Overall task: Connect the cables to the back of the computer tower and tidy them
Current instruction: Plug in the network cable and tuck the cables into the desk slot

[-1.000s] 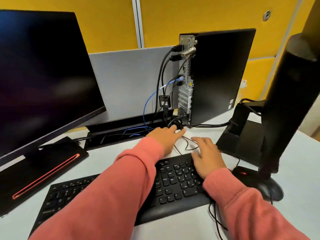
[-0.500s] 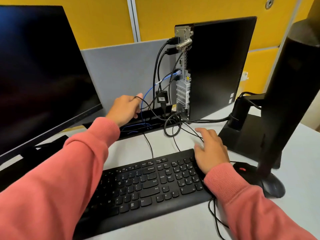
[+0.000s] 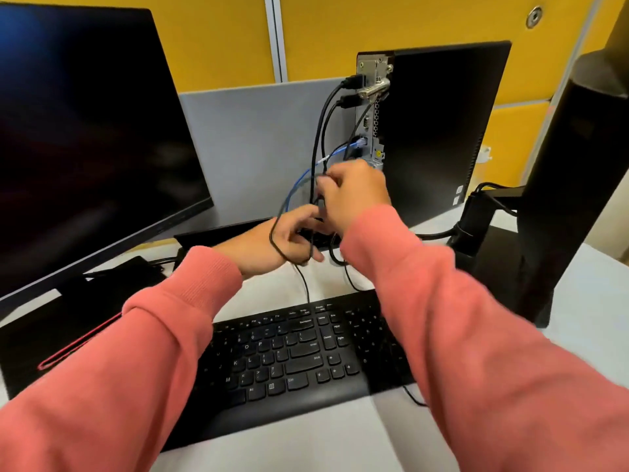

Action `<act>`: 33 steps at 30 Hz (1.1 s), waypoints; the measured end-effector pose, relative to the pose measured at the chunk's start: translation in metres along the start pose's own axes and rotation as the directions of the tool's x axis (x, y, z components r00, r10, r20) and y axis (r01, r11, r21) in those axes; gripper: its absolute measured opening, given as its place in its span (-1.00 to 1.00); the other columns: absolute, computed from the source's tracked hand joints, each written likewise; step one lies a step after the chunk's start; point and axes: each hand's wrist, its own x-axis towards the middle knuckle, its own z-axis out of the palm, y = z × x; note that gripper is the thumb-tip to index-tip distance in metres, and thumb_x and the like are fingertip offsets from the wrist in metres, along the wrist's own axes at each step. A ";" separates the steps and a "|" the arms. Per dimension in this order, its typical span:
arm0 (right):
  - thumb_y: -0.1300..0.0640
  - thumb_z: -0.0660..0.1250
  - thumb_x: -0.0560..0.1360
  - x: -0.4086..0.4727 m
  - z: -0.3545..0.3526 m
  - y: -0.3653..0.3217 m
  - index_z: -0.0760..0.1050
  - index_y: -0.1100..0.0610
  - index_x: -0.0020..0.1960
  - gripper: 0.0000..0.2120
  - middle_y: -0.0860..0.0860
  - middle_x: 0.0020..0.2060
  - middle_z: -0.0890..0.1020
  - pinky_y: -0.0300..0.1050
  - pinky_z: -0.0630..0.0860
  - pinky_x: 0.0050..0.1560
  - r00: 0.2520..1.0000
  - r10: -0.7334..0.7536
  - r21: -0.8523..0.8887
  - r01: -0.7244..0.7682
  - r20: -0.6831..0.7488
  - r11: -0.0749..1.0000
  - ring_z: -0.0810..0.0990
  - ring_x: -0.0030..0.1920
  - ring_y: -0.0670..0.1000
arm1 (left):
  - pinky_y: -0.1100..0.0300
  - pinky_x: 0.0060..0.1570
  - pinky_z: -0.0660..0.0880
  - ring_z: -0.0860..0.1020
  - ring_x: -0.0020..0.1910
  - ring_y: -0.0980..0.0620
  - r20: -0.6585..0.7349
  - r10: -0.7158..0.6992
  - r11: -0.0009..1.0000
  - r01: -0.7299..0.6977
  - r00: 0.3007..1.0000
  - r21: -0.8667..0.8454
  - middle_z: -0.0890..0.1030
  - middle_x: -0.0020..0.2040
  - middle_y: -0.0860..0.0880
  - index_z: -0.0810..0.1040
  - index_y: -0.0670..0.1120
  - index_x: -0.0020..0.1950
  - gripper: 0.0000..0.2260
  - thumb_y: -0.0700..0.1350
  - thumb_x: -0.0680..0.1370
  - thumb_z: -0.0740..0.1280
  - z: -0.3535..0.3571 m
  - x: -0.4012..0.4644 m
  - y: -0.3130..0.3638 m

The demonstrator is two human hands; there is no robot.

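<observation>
The black computer tower (image 3: 439, 131) stands upright at the back of the desk, its rear panel (image 3: 372, 107) facing left. Two thick black cables (image 3: 318, 137) and a blue network cable (image 3: 296, 185) are plugged into the panel and hang down. My right hand (image 3: 354, 195) is raised beside the lower panel, with its fingers curled round the hanging black cables. Just below it, my left hand (image 3: 282, 240) holds a thin black cable (image 3: 274, 240) that loops round the hand and runs down to the keyboard (image 3: 292, 356).
A large dark monitor (image 3: 85, 131) fills the left, its base (image 3: 68, 318) with a red stripe on the desk. A second monitor's back and stand (image 3: 578, 165) rise at the right. A black cable tray (image 3: 221, 233) lies under a grey partition (image 3: 255, 141).
My right hand has left the keyboard's edge and risen to the hanging cables. My left hand has come back right from the cable tray, with the thin cable looped round it.
</observation>
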 end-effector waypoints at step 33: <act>0.05 0.45 0.49 -0.008 0.067 0.064 0.66 0.03 -0.18 -0.90 -0.10 -0.22 0.58 -0.10 0.57 -0.02 0.788 -0.068 -0.268 0.288 0.612 0.920 0.61 -0.08 0.02 | 0.01 0.10 0.55 0.60 -0.03 0.14 -0.266 -0.023 0.883 0.145 0.964 0.446 0.64 -0.07 0.13 0.49 0.09 -0.02 -0.70 0.25 0.48 0.45 -0.053 -0.089 -0.055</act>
